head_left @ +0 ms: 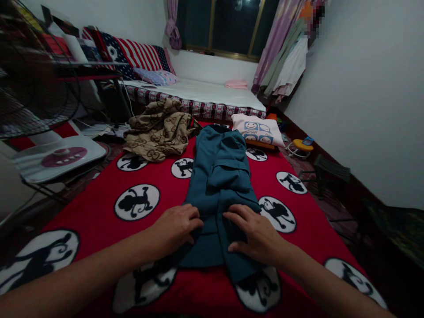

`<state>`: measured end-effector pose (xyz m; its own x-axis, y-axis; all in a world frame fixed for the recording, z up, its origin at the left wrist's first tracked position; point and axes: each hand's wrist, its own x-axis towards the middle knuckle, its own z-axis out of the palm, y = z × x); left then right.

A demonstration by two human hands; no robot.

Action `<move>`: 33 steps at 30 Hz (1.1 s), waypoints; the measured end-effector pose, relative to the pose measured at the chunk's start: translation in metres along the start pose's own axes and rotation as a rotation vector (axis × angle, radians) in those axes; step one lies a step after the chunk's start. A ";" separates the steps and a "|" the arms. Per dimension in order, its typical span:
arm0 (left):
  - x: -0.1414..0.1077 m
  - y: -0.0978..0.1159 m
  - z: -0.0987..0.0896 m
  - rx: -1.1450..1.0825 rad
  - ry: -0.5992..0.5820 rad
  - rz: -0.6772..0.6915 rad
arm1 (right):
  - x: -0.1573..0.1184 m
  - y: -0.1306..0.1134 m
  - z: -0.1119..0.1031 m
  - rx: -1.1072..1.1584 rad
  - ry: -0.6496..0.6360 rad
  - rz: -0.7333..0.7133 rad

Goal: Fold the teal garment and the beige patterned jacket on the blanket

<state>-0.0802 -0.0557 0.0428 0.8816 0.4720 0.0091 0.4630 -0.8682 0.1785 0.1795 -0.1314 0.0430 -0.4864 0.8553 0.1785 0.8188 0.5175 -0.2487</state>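
Observation:
A pair of teal cargo trousers [228, 176] lies lengthwise on a red blanket [159, 176] printed with black monkey figures in white circles. The waist end points away from me, the leg hems toward me. My left hand [177, 227] rests on the lower left leg, its fingers bent and the thumb apart. On the lower right leg lies my right hand [255, 232], with fingers and thumb spread over the cloth. The right leg overlaps the left one slightly, and its hem reaches nearer to me.
A crumpled brown patterned garment [159, 128] lies at the far left of the blanket, a white printed pillow [258, 130] at the far right. Left stands a fan [33, 79] above a white stool [59, 157]. A yellow stool [302, 145] and a folding stool [331, 170] stand right.

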 end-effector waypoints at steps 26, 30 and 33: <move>0.002 -0.049 -0.001 -0.048 0.170 0.299 | -0.007 0.077 -0.004 -0.177 -0.032 -0.151; 0.009 -0.034 -0.028 -0.314 0.288 0.200 | 0.005 0.078 -0.012 -0.020 0.100 -0.099; 0.003 -0.024 -0.049 -0.486 0.275 0.134 | 0.003 0.072 -0.030 0.192 0.216 -0.077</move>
<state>-0.0927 -0.0257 0.0867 0.8431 0.4414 0.3072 0.1955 -0.7837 0.5896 0.2465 -0.0921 0.0539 -0.4519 0.7987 0.3974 0.6989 0.5938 -0.3986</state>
